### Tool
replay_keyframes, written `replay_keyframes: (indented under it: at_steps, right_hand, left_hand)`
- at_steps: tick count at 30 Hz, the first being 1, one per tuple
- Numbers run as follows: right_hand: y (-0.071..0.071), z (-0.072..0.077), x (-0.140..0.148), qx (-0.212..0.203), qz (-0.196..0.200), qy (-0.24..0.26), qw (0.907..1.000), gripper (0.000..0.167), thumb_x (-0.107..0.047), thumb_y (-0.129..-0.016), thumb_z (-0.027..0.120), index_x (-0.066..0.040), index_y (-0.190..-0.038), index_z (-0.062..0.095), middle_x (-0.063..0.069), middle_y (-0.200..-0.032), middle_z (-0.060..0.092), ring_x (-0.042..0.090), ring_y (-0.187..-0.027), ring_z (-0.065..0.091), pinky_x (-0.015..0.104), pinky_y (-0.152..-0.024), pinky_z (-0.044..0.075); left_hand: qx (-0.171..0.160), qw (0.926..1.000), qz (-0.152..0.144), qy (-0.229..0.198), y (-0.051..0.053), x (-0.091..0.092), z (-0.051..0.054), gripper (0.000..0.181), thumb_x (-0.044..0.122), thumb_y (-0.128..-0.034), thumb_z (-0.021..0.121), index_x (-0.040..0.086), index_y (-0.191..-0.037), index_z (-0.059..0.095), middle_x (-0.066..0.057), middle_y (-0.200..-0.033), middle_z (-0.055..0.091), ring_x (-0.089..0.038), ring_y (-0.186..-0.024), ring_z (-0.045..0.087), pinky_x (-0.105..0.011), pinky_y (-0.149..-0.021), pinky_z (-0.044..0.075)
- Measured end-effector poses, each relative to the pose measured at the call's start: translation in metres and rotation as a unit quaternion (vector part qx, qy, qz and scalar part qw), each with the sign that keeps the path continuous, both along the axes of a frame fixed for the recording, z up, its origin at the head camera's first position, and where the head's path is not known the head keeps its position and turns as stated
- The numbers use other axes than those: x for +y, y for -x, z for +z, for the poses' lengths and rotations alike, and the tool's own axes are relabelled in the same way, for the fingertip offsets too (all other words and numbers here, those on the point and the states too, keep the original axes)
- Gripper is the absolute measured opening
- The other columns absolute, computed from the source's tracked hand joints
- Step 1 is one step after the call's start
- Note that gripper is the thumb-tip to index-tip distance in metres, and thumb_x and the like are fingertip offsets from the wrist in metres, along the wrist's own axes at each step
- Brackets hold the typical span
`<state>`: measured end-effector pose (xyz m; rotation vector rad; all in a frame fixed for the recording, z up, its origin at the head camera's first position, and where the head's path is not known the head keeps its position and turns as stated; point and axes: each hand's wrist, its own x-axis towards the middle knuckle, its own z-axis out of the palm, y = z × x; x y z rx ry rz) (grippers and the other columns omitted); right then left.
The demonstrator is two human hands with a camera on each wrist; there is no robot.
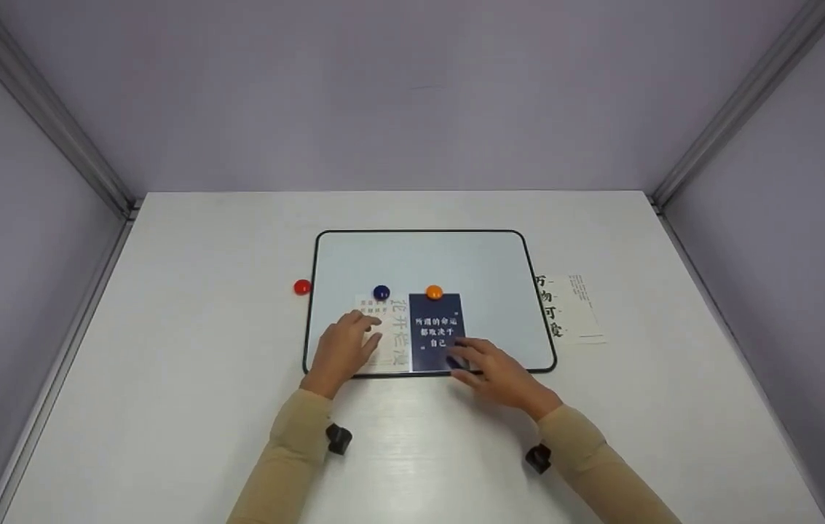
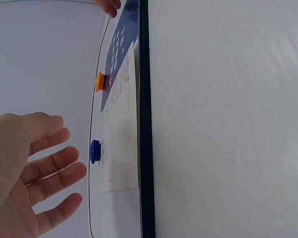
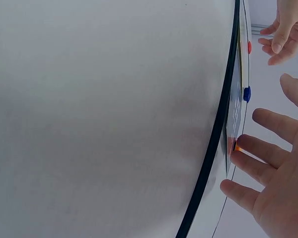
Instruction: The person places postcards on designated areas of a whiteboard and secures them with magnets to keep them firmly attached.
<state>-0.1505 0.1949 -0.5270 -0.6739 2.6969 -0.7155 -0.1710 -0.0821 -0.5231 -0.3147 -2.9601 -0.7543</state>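
Note:
A whiteboard (image 1: 419,258) with a black rim lies on the table. On its lower half are a pale card with writing (image 1: 399,338) and, beside it, a dark blue card with white characters (image 1: 432,314). A blue round magnet (image 1: 381,292) sits at the pale card's top edge, an orange one (image 1: 434,292) at the dark card's. My left hand (image 1: 344,348) is over the pale card's left side, fingers loosely bent and holding nothing; the left wrist view shows it apart from the card. Near the dark card's lower right corner, my right hand (image 3: 275,168) has its fingers spread and grips nothing.
A red round magnet (image 1: 302,287) lies on the table just left of the whiteboard. To the right, another pale card with black characters (image 1: 578,309) lies against the board's edge. Light panels (image 1: 412,94) enclose the white table (image 1: 201,306) at the back and sides.

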Motion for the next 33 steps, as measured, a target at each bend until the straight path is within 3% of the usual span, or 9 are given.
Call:
replay_keyframes:
  at_steps: [12, 25, 33]
  right_hand:
    - [0.001, 0.004, 0.0, 0.003, 0.003, 0.004, 1.0, 0.048, -0.041, -0.098, 0.052, -0.015, -0.138, 0.052, 0.015, -0.15, 0.044, 0.038, -0.138, 0.043, 0.055, -0.112, 0.04]
    - [0.003, 0.003, 0.004, -0.015, -0.011, 0.018, 0.9997, 0.047, -0.036, -0.098, 0.054, -0.013, -0.138, 0.052, 0.012, -0.15, 0.044, 0.035, -0.139, 0.043, 0.052, -0.114, 0.039]
    - [0.004, 0.005, 0.006, -0.033, -0.037, 0.011, 0.9987, 0.047, -0.036, -0.097, 0.055, -0.014, -0.139, 0.051, 0.012, -0.149, 0.045, 0.034, -0.14, 0.042, 0.052, -0.116, 0.037]
  left_hand:
    - [0.019, 0.9996, 0.005, 0.021, -0.01, -0.012, -0.009, 0.022, 0.022, -0.0915, 0.065, 0.011, -0.11, 0.069, -0.006, -0.105, 0.067, -0.022, -0.1, 0.065, -0.037, -0.082, 0.056]
    - [0.081, 0.9938, -0.043, 0.064, -0.02, -0.033, -0.019, 0.021, 0.021, -0.0895, 0.067, 0.008, -0.107, 0.071, -0.008, -0.104, 0.07, -0.023, -0.099, 0.067, -0.037, -0.089, 0.057]
    - [0.062, 0.9947, -0.052, 0.063, -0.023, -0.044, -0.017, 0.03, 0.019, -0.0891, 0.068, 0.007, -0.116, 0.068, -0.012, -0.119, 0.067, -0.026, -0.114, 0.064, -0.041, -0.1, 0.053]
